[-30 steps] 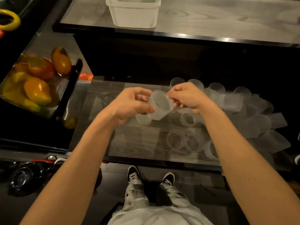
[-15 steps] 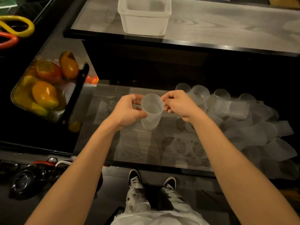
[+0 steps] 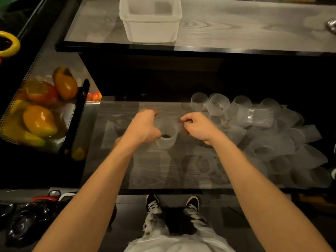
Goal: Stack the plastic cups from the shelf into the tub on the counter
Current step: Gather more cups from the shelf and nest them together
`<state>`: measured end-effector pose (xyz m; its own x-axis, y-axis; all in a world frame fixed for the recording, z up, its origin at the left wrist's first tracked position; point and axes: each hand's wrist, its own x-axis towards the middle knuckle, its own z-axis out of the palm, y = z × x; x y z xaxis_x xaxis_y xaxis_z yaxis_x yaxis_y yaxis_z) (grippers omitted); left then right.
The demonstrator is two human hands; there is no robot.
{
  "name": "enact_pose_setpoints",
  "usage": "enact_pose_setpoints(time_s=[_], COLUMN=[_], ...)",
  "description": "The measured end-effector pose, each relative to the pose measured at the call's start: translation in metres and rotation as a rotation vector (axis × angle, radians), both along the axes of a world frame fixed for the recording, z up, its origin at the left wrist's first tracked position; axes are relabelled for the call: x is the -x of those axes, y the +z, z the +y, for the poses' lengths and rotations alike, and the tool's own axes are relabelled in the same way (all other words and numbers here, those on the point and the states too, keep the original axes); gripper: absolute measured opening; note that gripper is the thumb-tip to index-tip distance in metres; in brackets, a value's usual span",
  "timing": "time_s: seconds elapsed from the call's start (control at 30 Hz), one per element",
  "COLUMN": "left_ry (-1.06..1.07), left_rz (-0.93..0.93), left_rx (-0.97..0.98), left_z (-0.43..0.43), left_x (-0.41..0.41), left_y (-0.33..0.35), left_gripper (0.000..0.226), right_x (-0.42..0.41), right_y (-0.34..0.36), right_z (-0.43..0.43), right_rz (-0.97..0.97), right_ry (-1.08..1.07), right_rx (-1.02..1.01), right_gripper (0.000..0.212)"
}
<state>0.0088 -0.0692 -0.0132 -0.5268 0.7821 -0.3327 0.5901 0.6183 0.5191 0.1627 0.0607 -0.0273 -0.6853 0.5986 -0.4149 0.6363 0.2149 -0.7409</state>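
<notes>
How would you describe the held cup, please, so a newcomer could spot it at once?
Find the lower shelf under the counter. Left of its pile of frosted cups, one cup sits between the left hand and right hand. It alone is held; the others lie loose.

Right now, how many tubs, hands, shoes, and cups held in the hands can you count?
tub: 1
held cup: 1
hands: 2, left hand, right hand
shoes: 2, left shoe, right shoe
total: 6

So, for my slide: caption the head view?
Left hand and right hand hold a translucent plastic cup over the shelf; white tub waits on the counter.
</notes>
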Motion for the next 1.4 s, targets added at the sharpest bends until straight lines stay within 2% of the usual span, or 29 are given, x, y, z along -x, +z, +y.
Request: enact_pose_setpoints(time_s=[0.17,0.33,0.43,0.53,0.73,0.87,1.03,1.23,1.4], left_ry=[-0.212,-0.310,-0.324,-0.277,-0.257,-0.301,-0.494,-0.683,-0.712], left_rz=[0.035,0.055,-0.041,-0.095,-0.078,-0.206,-0.324,-0.411,-0.474], left_rx=[-0.047,0.459,0.577,0.481,0.221,-0.008,-0.191,-0.228,-0.188], left_z=[0.031,0.041,0.040,0.039,0.035,0.040,0.059,0.073,0.071], left_x=[-0.020,-0.013,-0.001,0.000,-0.003,-0.004,-0.018,-0.054,-0.076], left_y=[0.023,0.016,0.010,-0.003,-0.021,-0.013,0.018,0.013,-0.013], left_gripper=[0.088,0.131,0.141,0.139,0.100,0.081,0.079,0.079,0.084], right_x=[-0.034,-0.078,-0.085,-0.070,-0.036,-0.038,-0.070,-0.121,-0.143], right_y=[0.006,0.006,0.004,-0.004,-0.017,-0.007,0.035,0.040,0.019], right_z=[0.013,0.021,0.015,0.002,-0.020,-0.016,-0.003,-0.004,-0.018], right_rz=[0.001,-0.017,-0.049,-0.052,-0.006,0.064,0.086,0.011,-0.024], right_ry=[-0.130,-0.305,-0.291,-0.203,-0.027,-0.083,-0.117,-0.185,-0.243], right_rx=[-0.026,-0.015,0.002,0.040,0.076,-0.005,-0.065,-0.058,-0.070], right_gripper=[0.021,0.014,0.013,0.023,0.070,0.062,0.064,0.066,0.062])
